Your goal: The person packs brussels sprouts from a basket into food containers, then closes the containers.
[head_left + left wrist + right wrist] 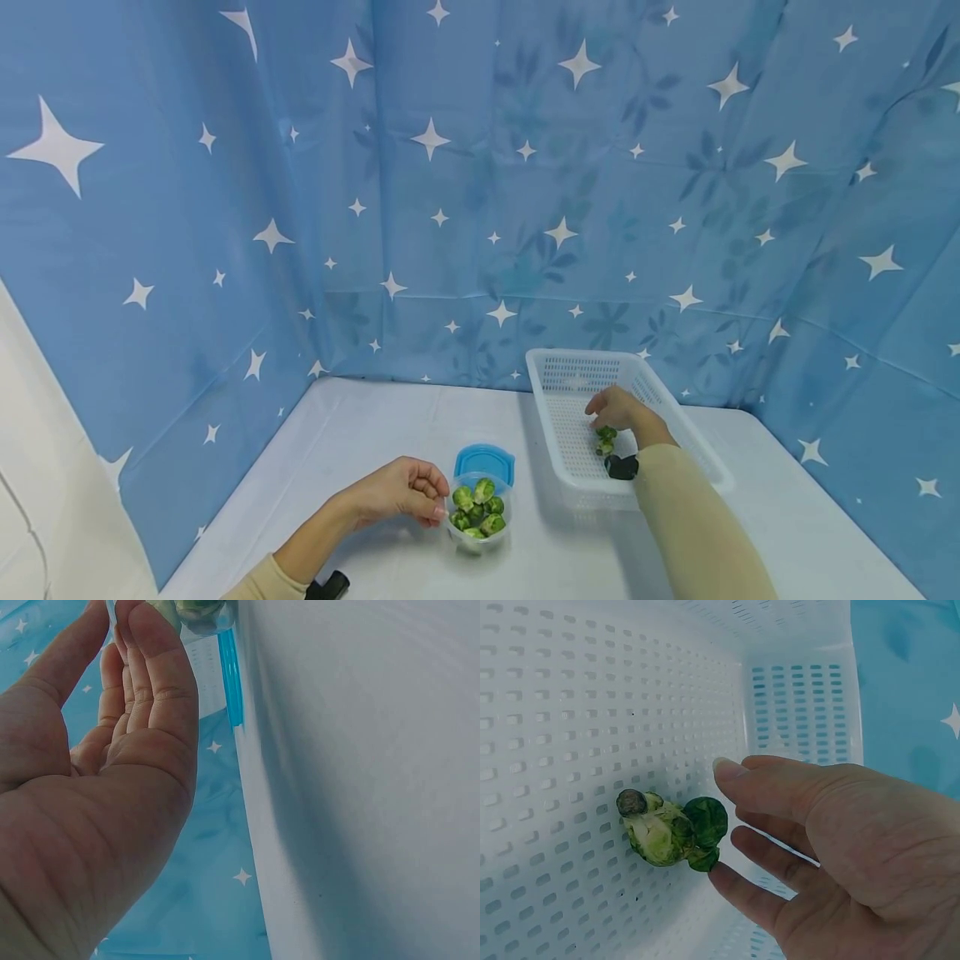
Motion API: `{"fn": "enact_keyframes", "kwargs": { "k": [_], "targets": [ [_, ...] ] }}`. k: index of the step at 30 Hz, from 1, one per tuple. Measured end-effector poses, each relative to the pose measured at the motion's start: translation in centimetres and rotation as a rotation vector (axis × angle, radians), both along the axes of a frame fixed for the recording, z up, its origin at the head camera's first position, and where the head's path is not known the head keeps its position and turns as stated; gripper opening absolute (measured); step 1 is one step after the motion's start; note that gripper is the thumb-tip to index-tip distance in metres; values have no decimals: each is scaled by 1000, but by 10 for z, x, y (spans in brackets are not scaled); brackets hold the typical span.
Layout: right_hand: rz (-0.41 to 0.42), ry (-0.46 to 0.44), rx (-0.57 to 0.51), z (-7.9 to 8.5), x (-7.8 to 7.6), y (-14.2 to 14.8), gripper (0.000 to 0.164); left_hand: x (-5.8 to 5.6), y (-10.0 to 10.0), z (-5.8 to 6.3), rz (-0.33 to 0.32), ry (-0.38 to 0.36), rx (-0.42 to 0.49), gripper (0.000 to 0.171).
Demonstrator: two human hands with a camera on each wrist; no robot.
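My left hand [405, 493] pinches the left rim of a small clear plastic container [480, 547] between thumb and fingers. Several green Brussels sprouts [493, 524] fill that container. Over on the right, my right hand [617, 412] reaches down inside a white perforated plastic basket [564, 454]. On the basket's floor lies a Brussels sprout [660, 836] with a browned stem end and dark green outer leaves. The right fingers are spread and loosely bent, with nothing between them; one fingertip [724, 876] is right at the leaves' edge.
A blue lid [484, 458] sits directly behind the container. White cloth covers the table [405, 417], and a blue star-patterned curtain [465, 183] rises along its back and sides. The basket's raised walls surround the right hand.
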State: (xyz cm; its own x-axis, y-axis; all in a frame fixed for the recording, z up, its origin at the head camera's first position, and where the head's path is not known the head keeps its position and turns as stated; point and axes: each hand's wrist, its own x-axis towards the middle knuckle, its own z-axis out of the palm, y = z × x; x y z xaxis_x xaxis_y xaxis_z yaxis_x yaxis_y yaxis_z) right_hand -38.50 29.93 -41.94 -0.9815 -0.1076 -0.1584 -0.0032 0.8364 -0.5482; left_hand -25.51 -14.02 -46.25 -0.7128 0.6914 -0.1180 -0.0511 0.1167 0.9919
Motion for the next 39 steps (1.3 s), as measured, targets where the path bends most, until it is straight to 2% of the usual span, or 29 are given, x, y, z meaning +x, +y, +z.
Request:
{"fn": "enact_keyframes", "kwargs": {
  "k": [7, 15, 22, 33, 39],
  "targets": [
    [-14, -45, 5, -2, -1, 2, 30, 0, 0, -1, 3, 6, -3, 41],
    [31, -48, 49, -1, 0, 4, 25, 1, 0, 1, 9, 7, -6, 40],
    [10, -70, 66, 0, -2, 1, 27, 0, 0, 1, 4, 10, -8, 41],
    [4, -54, 210, -2, -2, -6, 19, 1, 0, 1, 9, 9, -10, 41],
    [16, -61, 255, 1, -1, -6, 15, 1, 0, 1, 4, 7, -6, 40]
  ]
}}
